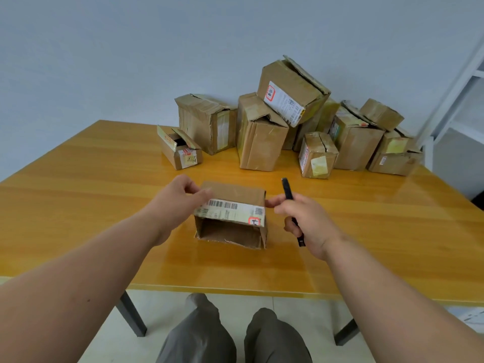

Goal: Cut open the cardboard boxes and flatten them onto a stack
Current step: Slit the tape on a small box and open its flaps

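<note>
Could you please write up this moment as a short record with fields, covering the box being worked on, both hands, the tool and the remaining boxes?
surface: yellow wooden table
box in work: small cardboard box near the front middle, its open end facing the person, shipping label on top
left hand: left hand grips the box's left top edge
right hand: right hand holds a black cutter; its fingers reach the box's right side
remaining boxes: pile of boxes at the table's far side, not flattened
flattened stack: none in view
</note>
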